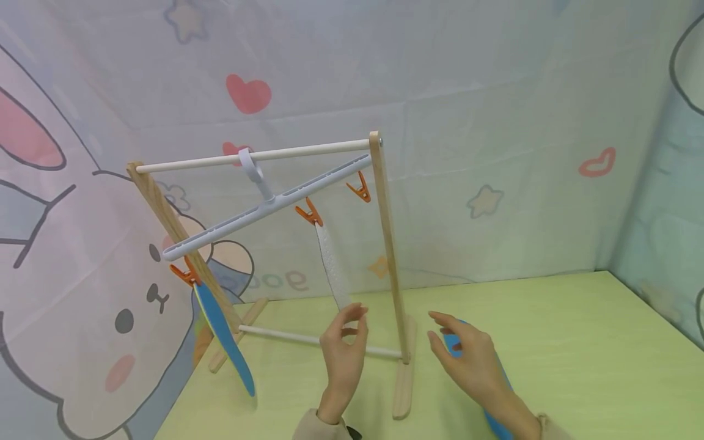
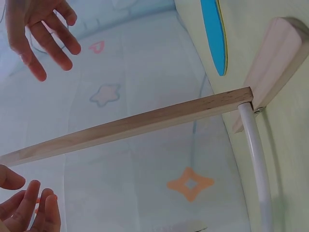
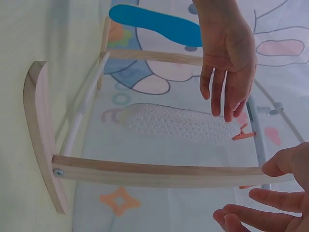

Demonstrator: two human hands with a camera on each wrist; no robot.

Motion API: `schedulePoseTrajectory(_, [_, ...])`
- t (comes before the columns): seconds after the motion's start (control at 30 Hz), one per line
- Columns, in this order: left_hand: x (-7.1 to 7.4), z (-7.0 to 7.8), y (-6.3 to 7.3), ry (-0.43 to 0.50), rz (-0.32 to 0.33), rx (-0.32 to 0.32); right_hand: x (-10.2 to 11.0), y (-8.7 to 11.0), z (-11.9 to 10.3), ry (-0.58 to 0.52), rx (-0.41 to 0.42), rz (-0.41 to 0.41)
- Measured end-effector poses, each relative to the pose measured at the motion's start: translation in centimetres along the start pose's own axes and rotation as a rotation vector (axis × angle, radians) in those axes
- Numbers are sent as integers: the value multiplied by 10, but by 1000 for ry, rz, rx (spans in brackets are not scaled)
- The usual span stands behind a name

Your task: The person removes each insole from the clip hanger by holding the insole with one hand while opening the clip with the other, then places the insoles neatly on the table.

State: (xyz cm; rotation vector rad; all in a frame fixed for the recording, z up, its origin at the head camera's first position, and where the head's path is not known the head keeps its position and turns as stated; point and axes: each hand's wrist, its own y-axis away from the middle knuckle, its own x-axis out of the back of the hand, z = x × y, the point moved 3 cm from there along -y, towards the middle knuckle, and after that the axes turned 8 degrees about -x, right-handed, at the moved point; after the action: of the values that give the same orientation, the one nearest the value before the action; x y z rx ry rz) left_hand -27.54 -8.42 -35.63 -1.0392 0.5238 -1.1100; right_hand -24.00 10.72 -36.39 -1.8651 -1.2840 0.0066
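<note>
My left hand is raised in front of the rack, fingers loosely bent and holding nothing. Behind its fingertips in the head view a white bumpy insole hangs from an orange clip. My right hand, also without anything in it, hovers right of the rack with thumb and fingers apart. It partly hides a blue insole lying on the table. Another blue insole hangs from an orange clip at the hanger's left end. At the right end, an orange clip holds nothing.
The grey-white hanger hooks over the top bar of a wooden rack and slants across it. The rack's right post and foot stand between my hands. A printed curtain backs the pale green table.
</note>
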Motion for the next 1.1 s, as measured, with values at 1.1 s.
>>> schedulePoseTrajectory(1.1, [12, -16, 0, -94, 225, 47, -16, -16, -26, -89, 17, -24])
